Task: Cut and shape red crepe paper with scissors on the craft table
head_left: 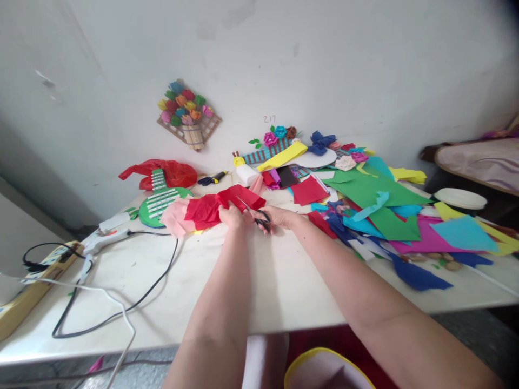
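Observation:
My left hand [232, 217] is closed on a folded sheet of red crepe paper [221, 205] that lies across the white table [251, 281]. My right hand [275, 218] grips black-handled scissors [256, 214], whose blades point up and left into the red paper's edge. Both forearms reach forward from the near table edge. A pale pink paper sheet [175, 216] lies under the red paper on its left.
Coloured paper sheets and scraps [385, 216] are piled at the right. A green paper guitar [160, 202], a red plastic bag [170, 172], a glue gun [105, 237] with black and white cables stand at the left. Paper flowers [187, 111] hang on the wall.

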A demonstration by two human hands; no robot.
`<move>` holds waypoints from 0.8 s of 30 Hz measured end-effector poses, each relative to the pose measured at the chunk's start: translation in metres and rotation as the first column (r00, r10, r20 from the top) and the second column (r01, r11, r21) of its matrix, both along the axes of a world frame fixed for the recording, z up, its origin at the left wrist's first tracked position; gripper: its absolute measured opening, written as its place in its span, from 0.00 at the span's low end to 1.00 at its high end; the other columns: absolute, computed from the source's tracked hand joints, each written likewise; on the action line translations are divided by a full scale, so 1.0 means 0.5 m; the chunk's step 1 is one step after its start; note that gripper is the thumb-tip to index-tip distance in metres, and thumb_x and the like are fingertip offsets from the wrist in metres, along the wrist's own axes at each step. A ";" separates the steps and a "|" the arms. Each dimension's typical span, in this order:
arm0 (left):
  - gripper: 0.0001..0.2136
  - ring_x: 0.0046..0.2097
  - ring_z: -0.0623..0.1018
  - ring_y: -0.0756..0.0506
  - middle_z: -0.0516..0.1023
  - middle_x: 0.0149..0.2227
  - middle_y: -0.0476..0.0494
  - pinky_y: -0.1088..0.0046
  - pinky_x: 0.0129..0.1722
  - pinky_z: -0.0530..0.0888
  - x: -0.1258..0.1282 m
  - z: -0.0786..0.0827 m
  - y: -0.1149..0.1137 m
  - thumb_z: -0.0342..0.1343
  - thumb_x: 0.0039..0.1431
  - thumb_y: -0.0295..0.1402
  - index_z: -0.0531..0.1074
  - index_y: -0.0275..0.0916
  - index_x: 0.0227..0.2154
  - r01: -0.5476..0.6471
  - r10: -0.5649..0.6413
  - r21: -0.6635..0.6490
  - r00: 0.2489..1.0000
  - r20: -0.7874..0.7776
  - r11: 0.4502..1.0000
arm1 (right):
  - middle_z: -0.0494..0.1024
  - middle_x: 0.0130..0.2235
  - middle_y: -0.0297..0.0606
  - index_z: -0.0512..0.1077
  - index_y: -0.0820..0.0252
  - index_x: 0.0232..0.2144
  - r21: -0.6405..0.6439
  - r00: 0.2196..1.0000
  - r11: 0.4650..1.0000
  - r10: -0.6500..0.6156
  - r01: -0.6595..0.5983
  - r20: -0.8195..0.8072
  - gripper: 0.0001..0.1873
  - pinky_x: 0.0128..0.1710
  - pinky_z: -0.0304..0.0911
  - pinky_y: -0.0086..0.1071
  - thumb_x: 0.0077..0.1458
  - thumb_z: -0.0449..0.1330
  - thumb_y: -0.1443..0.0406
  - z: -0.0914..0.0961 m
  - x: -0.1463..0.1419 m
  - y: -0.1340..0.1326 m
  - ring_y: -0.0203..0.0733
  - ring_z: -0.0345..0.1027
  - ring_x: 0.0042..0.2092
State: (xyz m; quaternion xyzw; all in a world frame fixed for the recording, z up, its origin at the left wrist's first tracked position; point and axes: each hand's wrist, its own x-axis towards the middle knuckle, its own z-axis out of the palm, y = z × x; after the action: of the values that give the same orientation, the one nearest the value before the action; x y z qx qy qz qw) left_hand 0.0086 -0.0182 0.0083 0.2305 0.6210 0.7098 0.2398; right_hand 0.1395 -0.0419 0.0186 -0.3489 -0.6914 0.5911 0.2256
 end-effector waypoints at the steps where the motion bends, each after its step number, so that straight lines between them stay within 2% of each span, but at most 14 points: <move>1: 0.04 0.25 0.71 0.50 0.70 0.26 0.46 0.76 0.26 0.68 -0.003 -0.006 0.004 0.47 0.52 0.29 0.65 0.35 0.27 0.002 -0.002 0.006 1.000 -0.015 1.000 | 0.66 0.20 0.31 0.62 0.63 0.28 0.003 1.000 1.000 0.000 0.000 0.000 0.23 0.09 0.53 0.22 0.48 0.53 0.46 -0.001 0.000 0.001 0.30 0.61 0.17; 5: 0.04 0.25 0.70 0.50 0.69 0.23 0.47 0.76 0.27 0.67 -0.012 -0.021 0.018 0.48 0.51 0.31 0.65 0.36 0.27 -0.012 0.012 0.001 0.999 -0.053 1.000 | 0.65 0.19 0.31 0.62 0.63 0.27 0.008 1.000 1.000 -0.008 0.008 0.002 0.23 0.10 0.54 0.22 0.48 0.53 0.47 -0.006 -0.002 0.005 0.30 0.61 0.17; 11: 0.03 0.23 0.69 0.51 0.68 0.23 0.48 0.76 0.25 0.66 -0.010 -0.015 0.016 0.48 0.51 0.30 0.64 0.36 0.26 -0.022 0.021 -0.015 0.999 -0.033 1.000 | 0.66 0.20 0.31 0.62 0.63 0.27 -0.012 1.000 1.000 -0.010 0.010 -0.001 0.25 0.10 0.54 0.21 0.47 0.52 0.45 -0.004 -0.001 0.001 0.29 0.61 0.17; 15: 0.04 0.23 0.69 0.51 0.68 0.23 0.47 0.77 0.24 0.66 -0.006 -0.015 0.014 0.48 0.51 0.30 0.65 0.36 0.26 0.006 -0.006 -0.002 1.000 -0.018 1.000 | 0.67 0.20 0.32 0.62 0.63 0.28 -0.022 1.000 1.000 -0.012 0.012 -0.008 0.26 0.11 0.55 0.21 0.47 0.51 0.44 -0.002 -0.001 -0.001 0.30 0.63 0.18; 24: 0.06 0.22 0.68 0.52 0.69 0.24 0.48 0.76 0.25 0.67 -0.008 -0.035 0.035 0.48 0.51 0.33 0.66 0.35 0.28 0.039 -0.038 0.016 0.998 -0.049 0.999 | 0.68 0.19 0.32 0.62 0.62 0.26 -0.015 0.999 0.999 -0.033 0.032 -0.043 0.27 0.10 0.55 0.22 0.46 0.51 0.43 -0.007 -0.001 0.003 0.32 0.64 0.18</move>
State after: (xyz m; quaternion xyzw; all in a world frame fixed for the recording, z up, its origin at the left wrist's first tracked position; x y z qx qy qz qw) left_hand 0.0047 -0.0009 -0.0092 0.2618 0.6161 0.7043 0.2362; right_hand 0.1390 -0.0405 0.0149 -0.3487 -0.6762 0.5998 0.2477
